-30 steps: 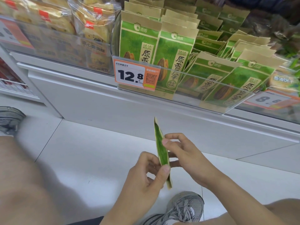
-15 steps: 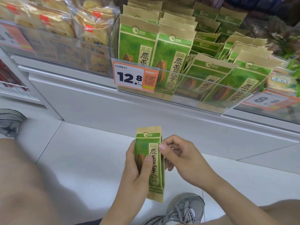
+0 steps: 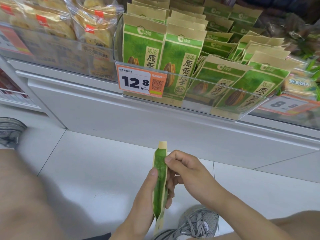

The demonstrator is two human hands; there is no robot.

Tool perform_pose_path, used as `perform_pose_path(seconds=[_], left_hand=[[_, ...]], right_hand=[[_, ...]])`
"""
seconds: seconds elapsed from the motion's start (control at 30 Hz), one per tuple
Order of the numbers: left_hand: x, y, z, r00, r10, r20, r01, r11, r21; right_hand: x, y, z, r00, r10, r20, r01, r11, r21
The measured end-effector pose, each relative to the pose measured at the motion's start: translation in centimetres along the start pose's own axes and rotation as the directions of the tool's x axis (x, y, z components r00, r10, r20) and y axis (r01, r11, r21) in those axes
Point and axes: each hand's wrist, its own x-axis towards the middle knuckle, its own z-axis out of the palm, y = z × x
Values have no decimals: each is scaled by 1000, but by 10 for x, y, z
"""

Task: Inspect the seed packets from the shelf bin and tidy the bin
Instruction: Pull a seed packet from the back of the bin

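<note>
1. Packet (image 3: 160,179) turning is what is new: half a second ago its front with the big writing was facing up at the person, and now it is showing only its thin green side again, standing up on its end.
2. Both hands are holding it out over the floor (image 3: 90,170), below the front edge of the shelf. The left hand (image 3: 147,201) is gripping the lower half with its thumb lying along the near side. The right hand (image 3: 188,172) is pinching the upper part, its fingers (image 3: 170,157) curled narrow on the far edge.
3. I think this flipping is the looking-over step: the person is checking the packet's sides one after another. It is not going back yet.
4. The bin (image 3: 207,80) is sitting at the shelf's front edge, with a clear front wall and an orange price tag (image 3: 141,83) on its left corner.
5. In the bin, two packets are standing straight at the left. The ones at the right front corner are leaning over, and the back rows are looking messy, so tidying is still waiting.
6. Open room is all around the hands, with bare floor between them and the shelf. A grey shoe (image 3: 195,222) is sitting just under the packet's bottom end.
7. Going back in, the packet is needing to go up over the clear wall's top edge.
</note>
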Motion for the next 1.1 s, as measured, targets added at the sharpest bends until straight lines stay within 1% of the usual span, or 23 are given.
perform_pose_path(seconds=[0.03,0.1,0.17,0.23,0.37,0.5,0.6,0.73,0.83,0.9,0.97,1.03,1.07,1.1], left_hand=[[-1,3,2,1000,10,-19,-10,1000,6],[-1,7,5,995,32,-96,-30,999,21],[0,9,4,985,20,-174,-19,1000,5],[1,12,-1,970,-11,-241,-1,999,-52],[-1,18,-4,949,-9,-314,-13,998,-68],[-3,18,-6,961,-16,-276,-17,993,-117],[-2,19,-12,972,-61,-229,9,975,-221],[-3,20,-13,985,-88,-147,59,980,-189],[-7,23,-7,989,-120,-87,99,972,-213],[-7,22,-6,994,-90,-70,79,987,-142],[-5,21,-9,995,-20,-99,16,999,-39],[-1,22,-14,970,97,-223,-73,991,113],[1,23,-16,942,170,-289,-112,972,207],[1,24,-17,919,224,-323,-135,951,277]], right_hand=[[0,1,1,1000,-3,-8,3,1000,-4],[-2,3,1,1000,-10,-20,9,998,-65],[-5,6,3,1000,0,19,3,985,-172],[-10,9,6,997,14,76,8,959,-282],[-13,7,10,994,15,108,21,945,-326],[-12,5,9,989,0,145,47,946,-322],[-12,5,10,988,-21,154,67,953,-297],[-13,8,9,985,-52,163,111,922,-372],[-15,9,9,986,-35,163,88,939,-331],[-14,9,7,990,-38,133,82,937,-338],[-11,8,0,994,-67,81,94,914,-394],[-7,6,-6,995,-90,32,95,894,-439],[-5,5,-10,995,-97,24,97,884,-457],[-4,4,-13,994,-105,29,106,880,-464]])
